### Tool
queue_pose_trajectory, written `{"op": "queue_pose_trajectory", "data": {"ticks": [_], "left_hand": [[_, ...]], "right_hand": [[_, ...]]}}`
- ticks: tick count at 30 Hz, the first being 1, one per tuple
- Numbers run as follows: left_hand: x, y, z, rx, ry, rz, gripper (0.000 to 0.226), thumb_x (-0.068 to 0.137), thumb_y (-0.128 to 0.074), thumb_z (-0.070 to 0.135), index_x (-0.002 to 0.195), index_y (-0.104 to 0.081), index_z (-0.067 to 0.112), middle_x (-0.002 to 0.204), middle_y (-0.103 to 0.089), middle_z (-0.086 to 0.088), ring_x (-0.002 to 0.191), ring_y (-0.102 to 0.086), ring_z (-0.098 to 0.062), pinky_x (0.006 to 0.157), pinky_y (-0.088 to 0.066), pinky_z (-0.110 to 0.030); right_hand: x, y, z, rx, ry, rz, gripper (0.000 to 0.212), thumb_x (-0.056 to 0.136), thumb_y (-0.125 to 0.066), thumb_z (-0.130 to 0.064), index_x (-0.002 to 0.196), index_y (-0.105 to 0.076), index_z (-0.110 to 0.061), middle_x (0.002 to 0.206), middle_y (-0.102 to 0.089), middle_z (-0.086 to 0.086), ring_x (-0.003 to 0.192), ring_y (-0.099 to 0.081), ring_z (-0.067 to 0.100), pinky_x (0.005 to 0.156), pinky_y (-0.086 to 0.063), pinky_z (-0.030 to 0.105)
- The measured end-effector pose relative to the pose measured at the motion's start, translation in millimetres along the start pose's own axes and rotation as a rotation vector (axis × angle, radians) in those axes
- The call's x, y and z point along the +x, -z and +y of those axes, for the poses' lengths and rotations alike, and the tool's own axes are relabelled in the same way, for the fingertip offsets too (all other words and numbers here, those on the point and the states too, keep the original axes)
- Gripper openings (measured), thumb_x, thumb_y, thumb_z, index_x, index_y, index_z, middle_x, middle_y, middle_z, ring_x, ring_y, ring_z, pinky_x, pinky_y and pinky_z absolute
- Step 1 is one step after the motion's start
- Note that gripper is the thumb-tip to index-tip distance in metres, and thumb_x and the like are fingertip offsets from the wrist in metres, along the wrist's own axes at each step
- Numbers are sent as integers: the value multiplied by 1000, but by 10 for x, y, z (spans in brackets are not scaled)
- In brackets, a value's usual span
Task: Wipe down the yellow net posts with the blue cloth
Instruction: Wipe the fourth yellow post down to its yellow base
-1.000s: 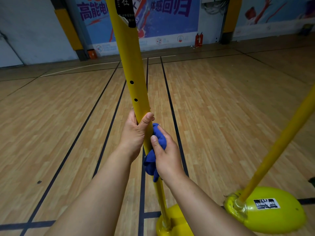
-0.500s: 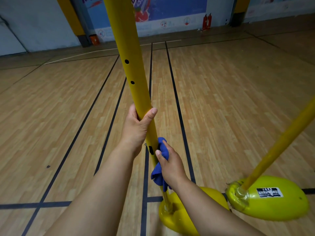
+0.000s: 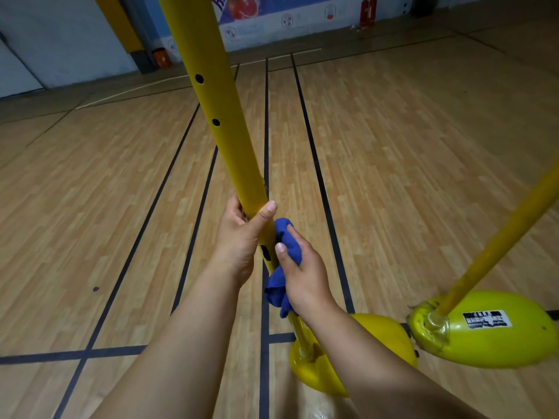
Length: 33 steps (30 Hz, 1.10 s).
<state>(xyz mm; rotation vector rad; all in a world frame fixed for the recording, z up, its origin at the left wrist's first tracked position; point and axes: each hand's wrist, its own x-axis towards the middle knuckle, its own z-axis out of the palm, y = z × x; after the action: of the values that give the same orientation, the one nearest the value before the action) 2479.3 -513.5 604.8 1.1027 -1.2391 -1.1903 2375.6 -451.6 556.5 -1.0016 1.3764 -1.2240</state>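
A thick yellow net post (image 3: 223,125) with two round holes rises through the middle of the view from a yellow base (image 3: 378,337). My left hand (image 3: 242,237) grips the post, thumb across its front. Just below, my right hand (image 3: 302,273) holds a bunched blue cloth (image 3: 282,267) wrapped against the post's lower, thinner part. A second yellow post (image 3: 508,231) leans up to the right from its own yellow-green base (image 3: 496,331).
Wooden court floor (image 3: 90,207) with dark lines spreads all around. The far wall carries a blue banner (image 3: 272,13), with red fire extinguishers (image 3: 369,10) and a small orange object (image 3: 160,57) at its foot.
My right hand slid the cloth down the post, then came back up a little toward my left hand. The view tilted downward, showing more of both bases.
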Motion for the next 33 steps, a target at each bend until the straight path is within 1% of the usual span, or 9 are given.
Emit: {"op": "queue_pose_trajectory", "data": {"ticks": [6, 10, 12, 14, 17, 20, 25, 30, 33], "left_hand": [[-53, -24, -257, 59, 35, 12, 38, 89, -73, 33, 123, -57, 24, 108, -74, 15, 103, -68, 2, 71, -54, -13], [-29, -18, -343, 62, 21, 14, 37, 88, -74, 38, 120, -55, 32, 107, -74, 15, 106, -69, -3, 80, -51, -20], [-31, -5, -362, 44, 22, 7, 39, 86, -74, 39, 120, -56, 32, 106, -74, 12, 105, -70, -7, 74, -55, -17], [-35, 7, -375, 25, 19, 5, 39, 86, -74, 37, 121, -56, 31, 106, -73, 10, 104, -70, -8, 72, -53, -12], [-34, -5, -399, 17, 27, 3, 37, 87, -73, 35, 120, -57, 29, 103, -72, 11, 101, -70, -5, 72, -52, -10], [-43, -22, -416, 32, 39, 10, 34, 86, -74, 36, 114, -58, 25, 95, -72, 15, 94, -69, 1, 70, -51, -8], [-45, -8, -417, 5, 51, 6, 33, 83, -74, 37, 109, -60, 23, 89, -72, 15, 87, -70, 0, 68, -52, -13], [-36, -11, -427, -1, 53, 9, 34, 81, -77, 41, 106, -61, 25, 90, -73, 11, 86, -70, 0, 64, -52, -14], [-23, -1, -454, 12, 55, 19, 30, 83, -76, 40, 106, -61, 27, 91, -72, 11, 87, -69, -1, 65, -51, -13]], "right_hand": [[38, 2, 215, -53, -17, -24, 57, 104, -54, -33, 157, -35, -27, 153, -49, -6, 142, -44, 9, 119, -38, 34], [69, -9, 501, -106, -93, -49, 60, 104, -54, -35, 159, -31, -32, 153, -47, -6, 133, -43, 3, 110, -36, 22], [81, -1, 614, -123, -136, -61, 61, 104, -54, -35, 159, -29, -32, 153, -47, -5, 129, -43, 3, 107, -35, 21], [88, 5, 670, -130, -174, -68, 60, 105, -53, -35, 159, -28, -32, 153, -48, -4, 134, -47, 10, 111, -38, 26], [158, -2, 680, -115, -201, -49, 57, 105, -52, -33, 158, -32, -31, 151, -51, -1, 134, -51, 16, 114, -41, 34], [226, -33, 570, -103, -175, -19, 54, 106, -52, -30, 157, -36, -28, 149, -53, 1, 132, -53, 18, 113, -42, 35], [151, -91, 382, -8, -45, 23, 54, 104, -54, -31, 156, -38, -27, 150, -52, -5, 137, -48, 9, 113, -39, 24], [-4, -174, 430, 36, -9, 87, 58, 103, -55, -31, 158, -35, -28, 152, -50, -4, 140, -46, 8, 117, -39, 30], [-1, -210, 532, 12, -39, 83, 59, 103, -55, -29, 158, -33, -27, 151, -51, -2, 140, -46, 11, 118, -39, 34]]}}
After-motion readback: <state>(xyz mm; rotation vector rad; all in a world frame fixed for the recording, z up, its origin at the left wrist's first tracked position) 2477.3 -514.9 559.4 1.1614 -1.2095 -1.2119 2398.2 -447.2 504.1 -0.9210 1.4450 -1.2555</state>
